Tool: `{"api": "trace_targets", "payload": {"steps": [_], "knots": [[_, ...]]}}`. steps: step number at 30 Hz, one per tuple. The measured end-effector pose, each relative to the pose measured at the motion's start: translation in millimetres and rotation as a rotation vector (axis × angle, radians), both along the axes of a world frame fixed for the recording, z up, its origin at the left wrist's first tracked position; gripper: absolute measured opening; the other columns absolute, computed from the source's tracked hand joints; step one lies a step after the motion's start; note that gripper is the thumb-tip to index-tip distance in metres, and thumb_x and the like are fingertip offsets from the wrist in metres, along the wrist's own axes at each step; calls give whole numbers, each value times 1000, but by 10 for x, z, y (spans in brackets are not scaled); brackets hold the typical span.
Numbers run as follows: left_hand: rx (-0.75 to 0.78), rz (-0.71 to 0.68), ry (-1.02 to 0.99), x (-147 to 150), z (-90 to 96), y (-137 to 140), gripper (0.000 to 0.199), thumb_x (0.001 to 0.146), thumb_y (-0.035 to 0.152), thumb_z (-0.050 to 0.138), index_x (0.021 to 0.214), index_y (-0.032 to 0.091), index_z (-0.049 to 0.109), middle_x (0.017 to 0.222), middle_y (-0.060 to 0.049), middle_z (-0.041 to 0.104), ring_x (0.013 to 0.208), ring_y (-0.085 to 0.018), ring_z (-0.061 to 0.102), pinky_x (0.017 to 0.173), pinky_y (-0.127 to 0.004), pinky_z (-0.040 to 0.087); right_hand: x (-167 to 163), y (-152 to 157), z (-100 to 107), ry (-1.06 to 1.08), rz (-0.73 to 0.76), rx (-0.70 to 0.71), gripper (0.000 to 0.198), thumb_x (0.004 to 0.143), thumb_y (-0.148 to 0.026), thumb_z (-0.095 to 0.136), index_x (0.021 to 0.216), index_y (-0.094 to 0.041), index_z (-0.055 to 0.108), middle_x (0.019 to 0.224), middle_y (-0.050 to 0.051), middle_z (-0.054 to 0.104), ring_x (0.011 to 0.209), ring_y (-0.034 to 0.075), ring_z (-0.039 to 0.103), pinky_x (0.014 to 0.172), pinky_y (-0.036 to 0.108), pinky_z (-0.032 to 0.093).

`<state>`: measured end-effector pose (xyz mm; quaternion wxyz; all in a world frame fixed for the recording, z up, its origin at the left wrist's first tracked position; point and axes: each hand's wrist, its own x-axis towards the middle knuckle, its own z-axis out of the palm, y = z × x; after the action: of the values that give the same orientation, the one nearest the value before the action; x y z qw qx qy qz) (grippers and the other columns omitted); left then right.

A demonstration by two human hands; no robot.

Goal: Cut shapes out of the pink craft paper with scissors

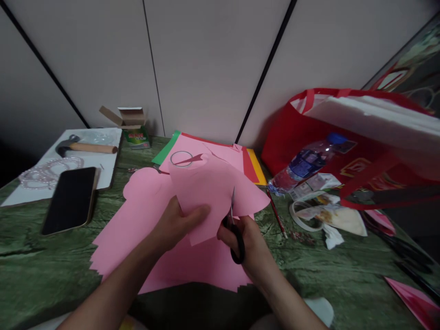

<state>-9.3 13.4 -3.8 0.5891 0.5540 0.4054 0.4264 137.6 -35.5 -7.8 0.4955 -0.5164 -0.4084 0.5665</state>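
A sheet of pink paper [209,192] is raised over the table, pinched at its left side by my left hand [180,222], thumb on top. My right hand [249,243] grips black-handled scissors [238,243], fingers through the loops. One blade shows above the sheet, pointing away from me at its right part; the other blade is hidden. Beneath lie several more pink sheets [137,220], some with rounded cut outlines at the far left end. Behind the raised sheet rests a stack with green, red and yellow paper [256,167], and a ring [181,158] on it.
At left are a phone [70,197], a hammer [91,146] and bead strings [51,172] on a white board. A small open box [135,135] stands by the wall. To the right are a pencil [277,213], a water bottle [305,162], a tape roll [305,215] and a red bag [288,133].
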Motion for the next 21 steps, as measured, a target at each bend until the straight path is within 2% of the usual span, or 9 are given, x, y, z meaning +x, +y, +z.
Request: {"api": "trace_targets", "payload": {"steps": [7,14,21], "knots": [[44,19,50,8,11,-29,16,74,28,64,85,17,66,78,-4,70,73,-19,64,59,-24,51,-19,10,22,9,-35,1,33,57,-31,74,81,-20,53,59,-5,52,53,11,46,50,23,36],[42,17,27,14,5,-17,17,75,28,64,87,18,66,79,-4,70,74,-19,65,59,-24,51,9,6,10,-54,-15,31,27,59,-36,72,74,-20,55,54,-5,51,50,12,47,47,24,37],[16,17,-17,5,-19,-16,15,74,28,66,85,18,67,76,-3,70,71,-19,65,58,-24,51,5,12,-7,-82,-27,3,20,61,-29,70,72,-20,56,50,-5,49,47,12,46,45,24,34]]}}
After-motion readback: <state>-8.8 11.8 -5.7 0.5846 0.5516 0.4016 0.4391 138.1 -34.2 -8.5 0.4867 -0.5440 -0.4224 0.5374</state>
